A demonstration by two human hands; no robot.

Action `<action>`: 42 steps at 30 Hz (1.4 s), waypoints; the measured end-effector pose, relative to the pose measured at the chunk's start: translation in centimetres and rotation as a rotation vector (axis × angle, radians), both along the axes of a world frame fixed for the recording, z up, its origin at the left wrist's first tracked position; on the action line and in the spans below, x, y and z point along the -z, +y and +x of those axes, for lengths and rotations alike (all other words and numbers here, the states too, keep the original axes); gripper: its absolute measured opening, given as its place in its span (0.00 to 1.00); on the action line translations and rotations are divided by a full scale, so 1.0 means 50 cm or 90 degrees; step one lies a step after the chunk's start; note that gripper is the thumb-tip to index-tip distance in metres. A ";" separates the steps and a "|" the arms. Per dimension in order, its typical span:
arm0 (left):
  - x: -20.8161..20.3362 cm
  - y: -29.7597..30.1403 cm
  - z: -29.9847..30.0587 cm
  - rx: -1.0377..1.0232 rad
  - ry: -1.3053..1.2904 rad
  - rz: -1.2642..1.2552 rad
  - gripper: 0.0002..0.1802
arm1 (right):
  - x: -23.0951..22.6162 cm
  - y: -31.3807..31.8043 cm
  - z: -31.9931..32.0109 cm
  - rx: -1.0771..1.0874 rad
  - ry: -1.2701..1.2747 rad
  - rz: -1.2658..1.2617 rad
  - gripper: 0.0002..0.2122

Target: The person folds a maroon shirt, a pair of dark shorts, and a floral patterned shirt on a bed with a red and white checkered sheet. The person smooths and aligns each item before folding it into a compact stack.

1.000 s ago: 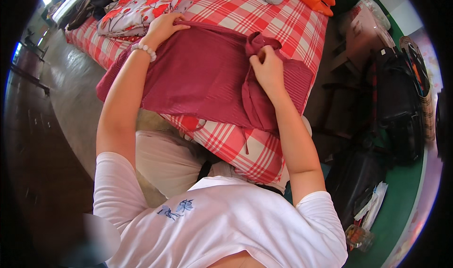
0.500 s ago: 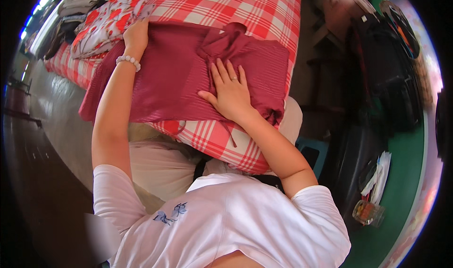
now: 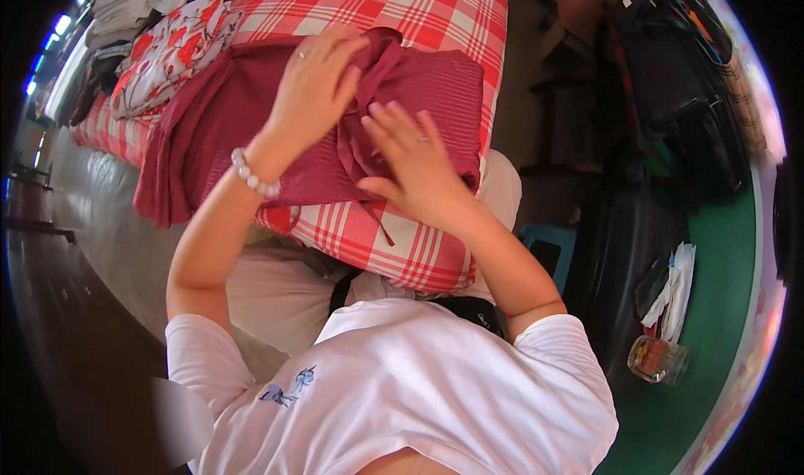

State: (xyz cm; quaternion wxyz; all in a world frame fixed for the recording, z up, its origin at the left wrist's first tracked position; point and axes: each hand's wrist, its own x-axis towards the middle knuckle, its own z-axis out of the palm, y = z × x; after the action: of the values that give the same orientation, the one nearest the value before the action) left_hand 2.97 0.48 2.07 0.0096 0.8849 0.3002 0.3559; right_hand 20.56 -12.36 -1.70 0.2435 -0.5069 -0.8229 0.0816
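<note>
A dark red striped garment (image 3: 234,115) lies partly folded on a bed with a red-and-white checked cover (image 3: 444,15). Thin ties of the same cloth run down its middle, and one tie end hangs over the near edge of the bed. Over the garment's middle is my left hand (image 3: 318,77), its fingers stretched out and holding nothing. My right hand (image 3: 419,165), somewhat blurred, is open just right of the ties. Whether either palm touches the cloth is hard to tell.
Left of the garment lies a folded white cloth with red flowers (image 3: 172,52), beside a pile of grey clothes (image 3: 126,10). To the right are a black bag (image 3: 670,90), a blue stool (image 3: 557,245) and a glass jar (image 3: 657,359).
My left hand has let go of the garment's far left edge and moved right, over its middle. The left part of the cloth now lies looser and creased. My right hand remains near the ties.
</note>
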 end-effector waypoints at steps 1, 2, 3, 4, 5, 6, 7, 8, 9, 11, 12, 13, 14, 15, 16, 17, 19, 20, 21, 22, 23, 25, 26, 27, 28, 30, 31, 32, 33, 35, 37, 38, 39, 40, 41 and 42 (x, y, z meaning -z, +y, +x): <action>0.003 -0.038 -0.003 0.013 0.018 0.000 0.21 | -0.029 -0.016 0.024 0.020 0.000 0.030 0.31; 0.010 -0.073 -0.009 0.029 0.035 -0.007 0.20 | -0.040 -0.028 0.048 0.044 -0.001 0.054 0.30; 0.009 -0.110 -0.019 0.051 0.108 -0.049 0.26 | -0.035 -0.048 0.072 0.075 0.044 0.049 0.28; 0.024 -0.135 -0.027 0.070 0.137 -0.072 0.28 | -0.022 -0.067 0.096 0.107 0.090 0.046 0.26; 0.041 -0.162 -0.033 0.070 0.144 -0.084 0.29 | -0.005 -0.076 0.113 0.138 0.136 0.042 0.24; 0.059 -0.179 -0.033 0.076 0.151 -0.098 0.31 | 0.021 -0.081 0.129 0.176 0.145 0.070 0.23; 0.076 -0.189 -0.030 0.071 0.139 -0.102 0.32 | 0.057 -0.087 0.140 0.210 0.154 0.093 0.23; 0.091 -0.200 -0.023 0.066 0.127 -0.107 0.33 | 0.087 -0.092 0.146 0.244 0.163 0.116 0.23; 0.098 -0.209 -0.014 0.062 0.116 -0.109 0.34 | 0.105 -0.090 0.150 0.250 0.182 0.112 0.22; 0.104 -0.222 0.005 0.050 0.110 -0.102 0.36 | 0.132 -0.079 0.157 0.263 0.220 0.103 0.22; 0.105 -0.225 0.015 0.044 0.106 -0.096 0.36 | 0.132 -0.078 0.158 0.259 0.218 0.100 0.21; 0.104 -0.228 0.023 0.049 0.097 -0.098 0.33 | 0.133 -0.078 0.157 0.256 0.215 0.097 0.21; 0.113 -0.226 0.022 0.056 0.121 -0.100 0.32 | 0.134 -0.080 0.156 0.253 0.213 0.094 0.20; 0.128 -0.220 0.019 0.061 0.145 -0.100 0.31 | 0.133 -0.085 0.162 0.248 0.192 0.097 0.20; 0.140 -0.217 0.015 0.067 0.169 -0.100 0.31 | 0.132 -0.093 0.171 0.244 0.171 0.099 0.19; 0.148 -0.219 0.007 0.066 0.188 -0.095 0.30 | 0.131 -0.097 0.177 0.240 0.151 0.101 0.18; 0.152 -0.228 -0.002 0.069 0.226 -0.080 0.30 | 0.150 -0.096 0.186 0.182 0.154 0.056 0.17; 0.151 -0.238 0.001 0.048 0.236 -0.079 0.29 | 0.156 -0.094 0.190 0.152 0.155 0.033 0.16; 0.148 -0.252 0.006 0.023 0.245 -0.077 0.29 | 0.147 -0.089 0.199 0.139 0.198 -0.009 0.16; 0.138 -0.264 0.010 -0.002 0.252 -0.071 0.29 | 0.128 -0.081 0.215 0.125 0.241 -0.048 0.17; 0.120 -0.277 0.013 0.001 0.231 -0.107 0.34 | 0.114 -0.071 0.234 0.109 0.283 -0.087 0.17; 0.078 -0.294 0.043 -0.005 0.236 -0.093 0.38 | 0.112 -0.036 0.286 0.125 0.420 -0.079 0.21; 0.067 -0.299 0.059 -0.010 0.239 -0.086 0.40 | 0.118 -0.004 0.300 0.125 0.550 -0.100 0.19; 0.068 -0.295 0.073 0.008 0.261 -0.092 0.45 | 0.093 0.024 0.297 0.199 0.655 -0.171 0.19; 0.082 -0.289 0.093 -0.012 0.281 -0.062 0.45 | 0.091 0.060 0.303 0.260 0.694 -0.241 0.21; 0.123 -0.273 0.135 -0.058 0.320 0.003 0.45 | 0.091 0.131 0.314 0.376 0.766 -0.382 0.26; 0.130 -0.270 0.148 -0.086 0.360 0.022 0.42 | 0.086 0.149 0.307 0.363 0.772 -0.401 0.27; 0.141 -0.267 0.163 -0.113 0.343 0.014 0.41 | 0.081 0.165 0.301 0.350 0.779 -0.419 0.28; 0.155 -0.268 0.171 -0.147 0.329 0.001 0.39 | 0.081 0.181 0.284 0.333 0.782 -0.446 0.29; 0.171 -0.268 0.183 -0.195 0.295 -0.011 0.37 | 0.091 0.204 0.271 0.315 0.722 -0.394 0.27; 0.177 -0.273 0.190 -0.218 0.277 -0.022 0.36 | 0.090 0.216 0.272 0.319 0.741 -0.359 0.24; 0.177 -0.274 0.193 -0.228 0.269 -0.027 0.36 | 0.099 0.224 0.282 0.312 0.737 -0.283 0.21; 0.172 -0.278 0.199 -0.229 0.246 -0.060 0.35 | 0.111 0.238 0.311 0.303 0.756 -0.256 0.20; 0.160 -0.281 0.206 -0.235 0.235 -0.065 0.35 | 0.106 0.241 0.324 0.298 0.774 -0.230 0.19; 0.142 -0.283 0.215 -0.239 0.225 -0.070 0.35 | 0.100 0.242 0.340 0.308 0.799 -0.226 0.18; 0.127 -0.290 0.222 -0.248 0.213 -0.080 0.34 | 0.070 0.229 0.341 0.316 0.820 -0.228 0.18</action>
State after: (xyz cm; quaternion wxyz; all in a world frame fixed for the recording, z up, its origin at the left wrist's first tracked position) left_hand 14.07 -14.03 -4.27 -0.0542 0.8548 0.4835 0.1807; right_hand 37.62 -0.88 -5.19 0.6059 -0.5626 -0.3496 0.4406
